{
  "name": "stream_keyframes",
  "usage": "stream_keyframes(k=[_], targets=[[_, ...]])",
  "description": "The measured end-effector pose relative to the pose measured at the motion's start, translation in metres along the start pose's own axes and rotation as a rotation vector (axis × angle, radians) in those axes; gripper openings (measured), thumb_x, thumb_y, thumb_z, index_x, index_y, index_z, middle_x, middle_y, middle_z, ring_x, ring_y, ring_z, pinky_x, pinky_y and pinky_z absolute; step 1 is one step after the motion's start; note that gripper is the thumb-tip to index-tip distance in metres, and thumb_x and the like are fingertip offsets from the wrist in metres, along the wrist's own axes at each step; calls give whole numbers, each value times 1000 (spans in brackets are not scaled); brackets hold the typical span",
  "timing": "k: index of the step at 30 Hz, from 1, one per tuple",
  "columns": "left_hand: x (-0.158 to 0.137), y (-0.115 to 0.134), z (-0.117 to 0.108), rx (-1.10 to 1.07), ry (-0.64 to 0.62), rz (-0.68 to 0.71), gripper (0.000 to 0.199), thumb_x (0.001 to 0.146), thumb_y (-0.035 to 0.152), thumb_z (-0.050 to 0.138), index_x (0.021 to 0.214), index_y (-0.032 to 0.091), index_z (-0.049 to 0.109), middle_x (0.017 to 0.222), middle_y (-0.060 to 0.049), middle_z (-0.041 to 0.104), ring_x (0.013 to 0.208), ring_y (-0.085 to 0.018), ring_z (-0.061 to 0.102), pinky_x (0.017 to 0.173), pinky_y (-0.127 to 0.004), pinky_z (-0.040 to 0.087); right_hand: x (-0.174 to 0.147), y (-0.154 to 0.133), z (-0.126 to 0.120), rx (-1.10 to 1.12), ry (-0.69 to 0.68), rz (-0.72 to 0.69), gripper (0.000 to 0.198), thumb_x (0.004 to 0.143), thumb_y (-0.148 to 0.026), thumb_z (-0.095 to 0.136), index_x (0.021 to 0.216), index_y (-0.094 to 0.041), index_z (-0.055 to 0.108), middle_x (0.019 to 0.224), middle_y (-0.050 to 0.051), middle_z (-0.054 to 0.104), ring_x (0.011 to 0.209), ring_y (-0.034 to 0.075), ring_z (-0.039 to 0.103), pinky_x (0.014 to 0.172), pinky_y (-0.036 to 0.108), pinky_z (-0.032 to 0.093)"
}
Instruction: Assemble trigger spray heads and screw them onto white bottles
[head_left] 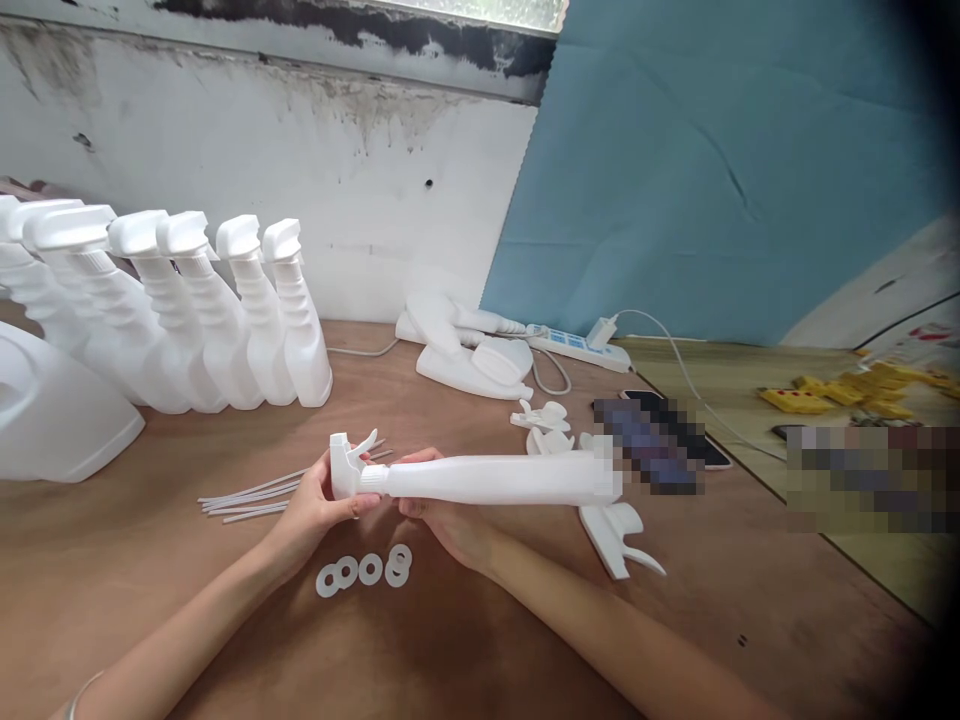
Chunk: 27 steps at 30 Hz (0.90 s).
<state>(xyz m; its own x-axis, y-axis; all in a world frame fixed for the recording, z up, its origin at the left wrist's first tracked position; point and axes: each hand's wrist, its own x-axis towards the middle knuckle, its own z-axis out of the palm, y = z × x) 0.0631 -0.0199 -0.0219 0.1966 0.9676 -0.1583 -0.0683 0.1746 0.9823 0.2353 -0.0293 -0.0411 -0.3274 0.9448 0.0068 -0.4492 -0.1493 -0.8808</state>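
A white spray bottle (495, 480) lies on its side in the air before me, its base toward the right. My left hand (322, 500) grips the white trigger spray head (343, 468) and its collar at the bottle's neck. Around the neck just right of the collar, my right hand (442, 520) is closed. Below the hands, several flat white ring washers (370, 569) lie on the brown table (360, 660). Thin white tubes (251, 496) lie beside and behind my left hand.
Several white spray bottles (247, 340) stand at the left, with a large white container (60, 410) before them. Loose spray heads (611, 535), a power strip (577, 346), phones (649, 440) and a white appliance (472, 355) are at the right and back.
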Motion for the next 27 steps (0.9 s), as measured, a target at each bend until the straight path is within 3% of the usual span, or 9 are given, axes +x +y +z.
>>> stream_keyframes(k=[3, 8, 13, 18, 20, 23, 27], targets=[[0, -1, -1, -107, -47, 4, 48, 54, 27, 77, 95, 16, 53, 90, -4, 59, 81, -16, 54, 70, -22, 44, 0, -1, 1, 20, -48, -1, 35, 62, -19, 73, 89, -24, 52, 80, -5, 63, 80, 13, 59, 75, 29, 41], [2, -5, 0, -166, -83, -96, 41, 73, 45, 59, 98, 14, 49, 76, -2, 60, 59, -11, 53, 59, -23, 44, 0, -3, 3, 9, -72, -46, 37, 62, -20, 74, 90, -22, 50, 76, -3, 64, 76, 16, 60, 74, 33, 43], [5, -8, 0, -131, -79, -101, 45, 71, 46, 61, 98, 13, 45, 60, 0, 57, 53, -13, 52, 50, -23, 41, -1, -4, 4, -3, -116, -72, 36, 64, -24, 73, 90, -22, 48, 69, -3, 62, 71, 17, 61, 73, 36, 44], [-1, -1, 3, -131, -38, -38, 50, 58, 29, 75, 97, 15, 47, 75, 0, 59, 58, -10, 53, 58, -23, 44, -1, 1, 0, -8, -31, -17, 38, 62, -19, 73, 91, -22, 49, 77, -3, 63, 73, 14, 60, 70, 31, 44], [-2, 0, 4, -166, -41, -34, 49, 61, 33, 72, 98, 15, 47, 80, -1, 59, 59, -12, 55, 59, -24, 45, 0, 1, 1, -11, -64, -43, 36, 64, -19, 72, 91, -22, 49, 73, -4, 63, 74, 15, 61, 72, 31, 43], [1, -4, 4, -180, -48, -54, 45, 68, 42, 63, 99, 15, 46, 71, -1, 58, 56, -14, 55, 53, -26, 45, 0, 0, 2, 8, -122, -84, 35, 65, -17, 71, 91, -22, 48, 70, -5, 64, 75, 15, 61, 74, 32, 42], [3, -4, -1, -71, -34, -37, 40, 70, 43, 63, 95, 17, 46, 63, 3, 55, 49, -11, 52, 49, -23, 42, 0, 0, 1, -5, -89, -51, 36, 62, -16, 72, 90, -22, 50, 66, -6, 62, 68, 13, 59, 70, 29, 42]])
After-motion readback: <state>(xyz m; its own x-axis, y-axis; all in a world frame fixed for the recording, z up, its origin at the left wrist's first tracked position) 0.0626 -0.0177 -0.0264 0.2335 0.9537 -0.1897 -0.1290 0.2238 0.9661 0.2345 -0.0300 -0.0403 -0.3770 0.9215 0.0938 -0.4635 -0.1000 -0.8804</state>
